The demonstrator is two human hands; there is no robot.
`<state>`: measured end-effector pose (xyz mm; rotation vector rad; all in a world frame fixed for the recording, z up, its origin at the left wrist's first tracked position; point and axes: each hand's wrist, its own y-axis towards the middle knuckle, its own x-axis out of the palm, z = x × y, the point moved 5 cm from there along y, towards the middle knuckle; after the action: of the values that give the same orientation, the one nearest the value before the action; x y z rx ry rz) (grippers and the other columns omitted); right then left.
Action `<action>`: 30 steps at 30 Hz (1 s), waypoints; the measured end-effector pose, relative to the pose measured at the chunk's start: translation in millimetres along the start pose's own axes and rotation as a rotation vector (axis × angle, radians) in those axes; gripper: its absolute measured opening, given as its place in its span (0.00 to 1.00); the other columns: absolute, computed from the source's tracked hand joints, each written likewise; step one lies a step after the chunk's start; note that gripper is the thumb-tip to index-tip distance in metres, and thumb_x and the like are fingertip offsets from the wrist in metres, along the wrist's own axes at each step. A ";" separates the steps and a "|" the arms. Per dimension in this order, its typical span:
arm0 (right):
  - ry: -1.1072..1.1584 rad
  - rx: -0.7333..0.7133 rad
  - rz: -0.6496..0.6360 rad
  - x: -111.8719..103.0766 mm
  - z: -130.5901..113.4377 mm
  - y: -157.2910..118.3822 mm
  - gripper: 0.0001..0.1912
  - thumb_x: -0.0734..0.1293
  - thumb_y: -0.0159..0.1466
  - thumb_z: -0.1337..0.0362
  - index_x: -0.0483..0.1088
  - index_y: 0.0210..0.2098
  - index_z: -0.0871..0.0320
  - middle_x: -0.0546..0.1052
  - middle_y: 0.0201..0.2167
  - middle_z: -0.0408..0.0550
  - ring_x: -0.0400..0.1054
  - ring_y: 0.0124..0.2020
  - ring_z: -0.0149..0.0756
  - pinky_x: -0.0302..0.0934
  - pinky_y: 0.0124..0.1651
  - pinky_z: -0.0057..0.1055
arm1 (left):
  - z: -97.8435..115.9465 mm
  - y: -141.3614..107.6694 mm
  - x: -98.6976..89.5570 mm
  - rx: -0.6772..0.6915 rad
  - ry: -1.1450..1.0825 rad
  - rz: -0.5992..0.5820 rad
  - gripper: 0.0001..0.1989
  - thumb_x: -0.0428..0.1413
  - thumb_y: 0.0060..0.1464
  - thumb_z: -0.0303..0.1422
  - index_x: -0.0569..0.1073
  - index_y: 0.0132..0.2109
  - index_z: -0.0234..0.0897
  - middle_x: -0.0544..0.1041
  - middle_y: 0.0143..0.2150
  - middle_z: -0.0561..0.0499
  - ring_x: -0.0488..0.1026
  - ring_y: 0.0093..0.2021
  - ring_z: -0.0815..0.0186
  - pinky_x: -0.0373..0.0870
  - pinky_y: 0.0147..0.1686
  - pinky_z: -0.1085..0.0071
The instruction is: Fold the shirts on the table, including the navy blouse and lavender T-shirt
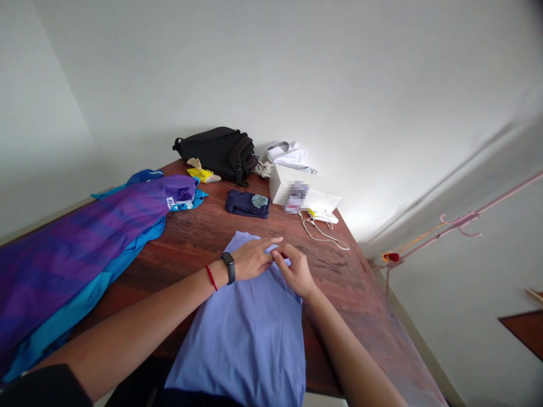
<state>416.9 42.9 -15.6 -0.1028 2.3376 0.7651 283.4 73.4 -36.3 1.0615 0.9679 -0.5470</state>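
A light blue-violet garment lies lengthwise over the front of the wooden table, its near end reaching the table's front edge. Over the garment's far end is my left hand, with a black band and a red string at the wrist; its index finger points out to the right. My right hand meets it there, thumb and fingers pinched together at the left fingertips. What the pinched fingers hold, if anything, is too small to tell.
Purple and blue clothes cover the left side. Farther back are a folded navy cloth, a yellow packet, a black bag, a white box, a white cable and white cloth. A pink rack stands right.
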 end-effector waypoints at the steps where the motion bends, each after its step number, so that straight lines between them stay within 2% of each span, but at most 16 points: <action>1: 0.014 0.012 0.009 1.3 -0.3 -1.0 0.14 0.62 0.71 0.57 0.73 0.34 0.56 0.76 0.31 0.46 0.69 0.33 0.35 0.61 0.39 0.31 | 3.6 0.6 -3.1 0.009 -0.011 0.009 0.15 0.52 0.64 0.28 0.71 0.56 0.37 0.62 0.69 0.40 0.64 0.66 0.56 0.65 0.63 0.56; 5: 0.195 0.126 0.133 2.7 2.4 -6.9 0.25 0.54 0.74 0.53 0.68 0.27 0.57 0.69 0.23 0.43 0.63 0.26 0.32 0.57 0.32 0.29 | 19.3 1.4 -13.7 0.024 -0.060 0.027 0.14 0.55 0.61 0.27 0.72 0.53 0.38 0.61 0.69 0.41 0.64 0.65 0.54 0.67 0.61 0.55; 9: 0.250 0.184 0.243 2.0 5.2 -13.1 0.28 0.53 0.74 0.50 0.66 0.24 0.57 0.65 0.20 0.41 0.58 0.22 0.30 0.52 0.28 0.29 | 30.0 0.9 -14.0 0.064 -0.134 0.048 0.16 0.56 0.59 0.28 0.71 0.55 0.37 0.60 0.68 0.39 0.66 0.63 0.52 0.68 0.60 0.56; 14: 0.234 0.179 0.243 3.8 6.6 -15.4 0.29 0.53 0.73 0.48 0.64 0.22 0.57 0.64 0.19 0.41 0.58 0.22 0.30 0.52 0.28 0.29 | 31.6 1.1 -10.7 0.073 -0.197 0.076 0.15 0.56 0.58 0.27 0.71 0.53 0.37 0.61 0.67 0.41 0.66 0.62 0.53 0.67 0.61 0.57; 19: 0.234 0.219 0.227 7.8 6.4 -17.1 0.33 0.51 0.74 0.46 0.63 0.19 0.56 0.66 0.17 0.42 0.60 0.20 0.32 0.52 0.27 0.29 | 33.6 0.8 -9.2 0.022 -0.341 0.000 0.19 0.57 0.55 0.27 0.70 0.55 0.39 0.62 0.65 0.42 0.71 0.56 0.57 0.72 0.55 0.63; 23: 0.206 0.234 0.226 8.4 5.2 -18.4 0.34 0.50 0.73 0.45 0.60 0.17 0.55 0.64 0.16 0.42 0.58 0.19 0.31 0.51 0.26 0.30 | 36.6 1.2 -10.0 -0.008 -0.437 -0.024 0.21 0.58 0.53 0.27 0.70 0.55 0.40 0.64 0.63 0.43 0.71 0.55 0.56 0.71 0.56 0.62; 30: 0.238 0.242 0.205 10.3 3.5 -19.6 0.34 0.51 0.74 0.46 0.60 0.16 0.55 0.65 0.15 0.43 0.61 0.19 0.32 0.55 0.26 0.29 | 42.1 2.4 -13.2 -0.008 -0.613 -0.004 0.17 0.58 0.49 0.25 0.72 0.48 0.36 0.68 0.57 0.42 0.73 0.45 0.60 0.73 0.50 0.62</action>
<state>416.1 29.9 -33.9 0.1619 2.6796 0.5853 295.3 35.4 -17.2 0.8084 0.4309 -0.8101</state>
